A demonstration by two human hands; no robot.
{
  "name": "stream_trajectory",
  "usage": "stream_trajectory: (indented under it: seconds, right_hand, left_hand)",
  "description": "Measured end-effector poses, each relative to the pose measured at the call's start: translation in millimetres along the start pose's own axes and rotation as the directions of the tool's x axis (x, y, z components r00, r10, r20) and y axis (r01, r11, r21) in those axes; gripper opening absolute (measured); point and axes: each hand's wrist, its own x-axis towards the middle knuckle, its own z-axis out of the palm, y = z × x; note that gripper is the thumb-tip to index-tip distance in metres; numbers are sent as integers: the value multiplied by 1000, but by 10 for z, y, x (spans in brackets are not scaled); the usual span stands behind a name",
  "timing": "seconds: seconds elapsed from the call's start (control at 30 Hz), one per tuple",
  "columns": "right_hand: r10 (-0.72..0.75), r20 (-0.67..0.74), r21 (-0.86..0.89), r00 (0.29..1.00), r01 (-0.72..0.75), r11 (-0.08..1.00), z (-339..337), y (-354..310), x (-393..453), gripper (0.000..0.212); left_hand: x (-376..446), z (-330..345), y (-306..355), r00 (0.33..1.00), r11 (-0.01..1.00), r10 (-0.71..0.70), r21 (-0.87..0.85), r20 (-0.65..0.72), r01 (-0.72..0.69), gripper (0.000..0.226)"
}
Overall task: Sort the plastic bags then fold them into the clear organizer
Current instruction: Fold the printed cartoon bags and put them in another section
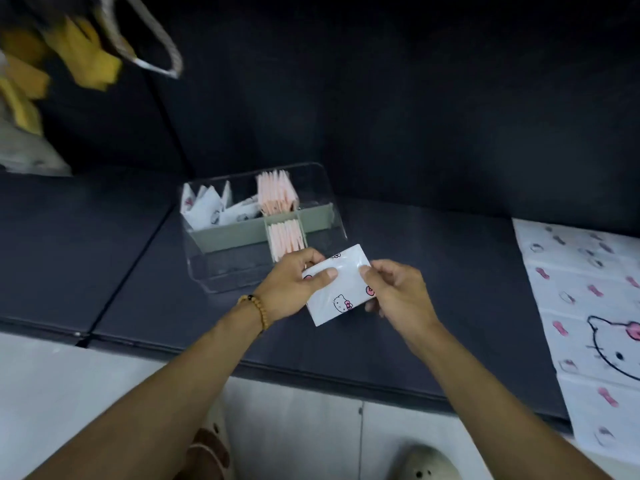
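Now both hands, left hand and right hand, have fingers clamped on a folded white cartoon-print bag above the dark surface; clear organizer just beyond holds folded bags

Glossy plastic bag; clear plastic organizer; matt dark mat.

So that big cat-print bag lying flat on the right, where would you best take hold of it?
A judgement: the flat cat-print bag lies spread on the dark mat, so there is nothing to wrap around. Pinch its left edge, nearest the hands, coming from the left and sliding fingers under the thin sheet. Both hands now hold a folded bag.
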Motion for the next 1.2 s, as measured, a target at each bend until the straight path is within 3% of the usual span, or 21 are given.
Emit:
stream_trajectory:
  seconds: [0.07,0.17,0.3,0.37,0.43,0.53,0.57,0.7,0.83,0.9,0.97,1.07,1.2]
  right_hand:
    - [11,66,-27,998,-9,1000,156,-210,140,20]
    - [-37,44,4,998,36,999,428,-450,339,19]
    - [-74,-46,57,996,77,995,733,-621,549,18]
    - [-75,-79,43,994,79,996,838,-648,629,17]
    - [-80,-111,23,991,83,996,921,-669,692,16]
    - [-111,-144,-8,983,111,994,1024,-721,790,17]
    - [-125,-145,-21,981,123,992,1063,-755,825,16]
    - [-205,-144,-96,968,192,977,1289,-925,1003,18]
    - [-382,-97,-528,919,278,802,1536,-1020,1213,32]
    - [-316,-38,-625,948,224,748,1679,-1023,1301,35]
    - [-195,47,-552,980,188,812,1831,-1017,1374,31]
    - [-189,96,-342,977,211,916,2008,-1008,1414,29]
    - [-54,207,-380,977,131,916,2104,-926,1447,31]
  left_hand:
    - [-7,-280,44,997,999,15,-46,-71,-19,13]
    - [35,-656,24,971,997,45,-57,-236,-60,14]
    - [172,-1109,-124,835,973,122,232,-537,7,12]
    - [264,-1256,-216,821,860,200,498,-534,114,27]
    - [376,-1315,-280,855,678,252,713,-453,179,33]
    - [517,-1360,-260,849,464,334,855,-409,230,21]
    - [529,-1396,-243,829,463,349,850,-437,252,19]
    - [467,-1626,-288,692,612,397,735,-603,290,9]
    - [376,-1716,-403,662,682,382,680,-645,269,17]
    - [351,-1681,-448,665,708,385,668,-640,232,12]
    - [342,-1633,-500,672,727,389,658,-631,196,9]
    - [362,-1602,-547,680,764,367,622,-635,168,9]
    - [411,-1606,-543,693,823,276,537,-666,188,15]
